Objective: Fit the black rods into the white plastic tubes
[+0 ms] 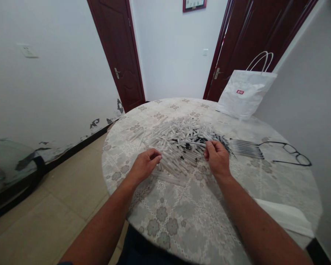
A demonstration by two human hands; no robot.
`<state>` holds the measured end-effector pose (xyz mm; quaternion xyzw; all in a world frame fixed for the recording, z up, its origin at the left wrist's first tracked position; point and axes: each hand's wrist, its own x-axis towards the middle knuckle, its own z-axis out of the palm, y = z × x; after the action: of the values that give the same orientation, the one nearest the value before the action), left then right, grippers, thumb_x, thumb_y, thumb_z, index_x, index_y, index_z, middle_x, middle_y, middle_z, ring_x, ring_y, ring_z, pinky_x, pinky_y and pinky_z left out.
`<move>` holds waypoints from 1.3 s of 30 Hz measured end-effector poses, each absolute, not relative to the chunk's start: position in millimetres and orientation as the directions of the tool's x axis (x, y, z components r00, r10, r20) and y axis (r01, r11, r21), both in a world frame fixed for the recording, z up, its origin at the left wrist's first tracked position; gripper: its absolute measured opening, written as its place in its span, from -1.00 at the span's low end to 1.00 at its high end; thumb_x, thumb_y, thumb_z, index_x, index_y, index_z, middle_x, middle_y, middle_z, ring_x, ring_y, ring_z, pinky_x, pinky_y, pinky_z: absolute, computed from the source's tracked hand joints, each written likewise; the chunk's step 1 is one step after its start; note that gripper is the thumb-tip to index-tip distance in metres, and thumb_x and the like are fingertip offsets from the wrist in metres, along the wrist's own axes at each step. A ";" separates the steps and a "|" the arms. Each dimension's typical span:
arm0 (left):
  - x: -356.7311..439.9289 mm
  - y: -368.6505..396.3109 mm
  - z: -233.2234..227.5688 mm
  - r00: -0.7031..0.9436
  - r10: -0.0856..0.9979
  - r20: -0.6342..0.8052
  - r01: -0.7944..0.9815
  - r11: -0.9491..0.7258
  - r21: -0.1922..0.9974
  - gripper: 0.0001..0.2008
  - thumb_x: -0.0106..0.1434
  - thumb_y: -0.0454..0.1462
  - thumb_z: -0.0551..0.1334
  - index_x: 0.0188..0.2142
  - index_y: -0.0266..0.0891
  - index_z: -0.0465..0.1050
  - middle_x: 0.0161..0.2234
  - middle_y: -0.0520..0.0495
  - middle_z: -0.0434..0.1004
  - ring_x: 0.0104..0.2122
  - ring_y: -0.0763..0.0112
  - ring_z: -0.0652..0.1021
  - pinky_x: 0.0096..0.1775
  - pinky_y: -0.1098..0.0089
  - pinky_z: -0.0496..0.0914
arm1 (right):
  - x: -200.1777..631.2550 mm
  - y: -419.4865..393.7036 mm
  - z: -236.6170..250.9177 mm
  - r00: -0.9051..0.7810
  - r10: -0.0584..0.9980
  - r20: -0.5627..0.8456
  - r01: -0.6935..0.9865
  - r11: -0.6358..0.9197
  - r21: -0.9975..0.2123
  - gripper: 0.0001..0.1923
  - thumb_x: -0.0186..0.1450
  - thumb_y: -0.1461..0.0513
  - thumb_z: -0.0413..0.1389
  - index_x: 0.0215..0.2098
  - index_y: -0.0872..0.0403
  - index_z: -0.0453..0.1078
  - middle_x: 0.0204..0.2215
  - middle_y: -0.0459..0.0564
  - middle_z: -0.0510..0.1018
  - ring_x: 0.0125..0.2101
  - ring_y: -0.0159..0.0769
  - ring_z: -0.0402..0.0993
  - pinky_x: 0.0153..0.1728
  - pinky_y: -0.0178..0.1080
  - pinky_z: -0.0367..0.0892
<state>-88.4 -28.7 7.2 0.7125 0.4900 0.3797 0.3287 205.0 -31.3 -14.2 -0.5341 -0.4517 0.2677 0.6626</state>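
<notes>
A heap of translucent white pen barrels (pixel 171 162) lies in the middle of the table, with black pen parts (pixel 223 141) mixed in and fanned out at its right side. My right hand (pixel 217 156) is closed over the right part of the heap, thumb and fingers pinching a thin whitish pen barrel (pixel 194 143) that points left. At the heap's left edge, my left hand (pixel 147 162) has its thumb and fingertips pressed together; whatever sits between them is too small to tell. Right of the heap, several pens (pixel 246 148) lie side by side in a row.
Black-framed glasses (pixel 295 154) rest to the right of the row. A white bag with handles (pixel 245 92) stands at the back right. Something flat and white (pixel 285 217) lies near my right forearm. The round table has a patterned tablecloth (pixel 165 224).
</notes>
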 end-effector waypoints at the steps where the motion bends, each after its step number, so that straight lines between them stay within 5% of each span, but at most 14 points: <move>1: -83.6 -27.2 8.0 0.255 0.935 0.247 0.475 -0.343 0.811 -0.82 0.26 -0.13 0.27 -0.30 -0.17 0.57 -0.41 -0.02 0.60 -0.39 0.32 0.56 -0.29 0.39 0.38 | 207.3 -30.1 -13.9 0.475 0.822 0.315 0.125 0.292 -0.948 -0.63 0.29 -0.08 0.18 -0.33 0.06 0.39 -0.68 -0.23 0.37 -0.70 -0.46 0.21 -0.69 -0.40 0.15; 11: -1.9 -1.8 6.6 0.546 0.781 0.301 0.666 -0.623 0.409 -0.81 0.25 -0.26 0.27 -0.13 -0.14 0.53 -0.19 -0.13 0.60 -0.17 0.20 0.56 -0.09 0.30 0.39 | 223.9 -16.9 -19.0 0.604 0.756 0.254 0.020 0.303 -0.953 -0.60 0.25 -0.11 0.19 -0.35 0.05 0.35 -0.63 -0.23 0.37 -0.72 -0.50 0.21 -0.75 -0.44 0.11; 22: 25.4 -4.6 -10.9 0.605 0.753 0.261 0.672 -0.658 0.341 -0.80 0.28 -0.26 0.25 -0.10 -0.18 0.50 -0.15 -0.18 0.56 -0.12 0.14 0.55 -0.11 0.28 0.39 | 224.1 -16.4 -20.7 0.576 0.775 0.259 0.013 0.309 -0.951 -0.65 0.27 -0.07 0.16 -0.35 0.04 0.34 -0.63 -0.24 0.36 -0.71 -0.49 0.22 -0.75 -0.44 0.12; 33: 64.7 -36.5 -23.5 0.875 0.443 0.193 0.403 -0.890 0.215 -0.84 0.33 -0.28 0.18 -0.22 -0.16 0.56 -0.20 -0.16 0.51 -0.19 0.15 0.48 -0.17 0.26 0.36 | 223.4 -15.8 -16.7 0.577 0.779 0.247 -0.033 0.324 -0.945 -0.68 0.28 -0.04 0.14 -0.36 0.03 0.30 -0.63 -0.26 0.33 -0.73 -0.52 0.18 -0.76 -0.45 0.08; 39: 58.8 -31.4 -32.8 0.870 0.448 0.204 0.415 -0.891 0.186 -0.84 0.36 -0.28 0.14 -0.24 -0.24 0.50 -0.18 -0.19 0.49 -0.16 0.17 0.46 -0.14 0.26 0.36 | 226.7 -16.6 -9.0 0.585 0.775 0.238 -0.062 0.336 -0.940 -0.66 0.24 -0.05 0.18 -0.35 0.03 0.32 -0.61 -0.26 0.38 -0.72 -0.54 0.22 -0.75 -0.48 0.10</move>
<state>58.8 -31.4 -32.8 0.9647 0.2236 0.1217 0.0681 226.7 -16.6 -9.0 -0.5010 -0.3557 0.2844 0.7359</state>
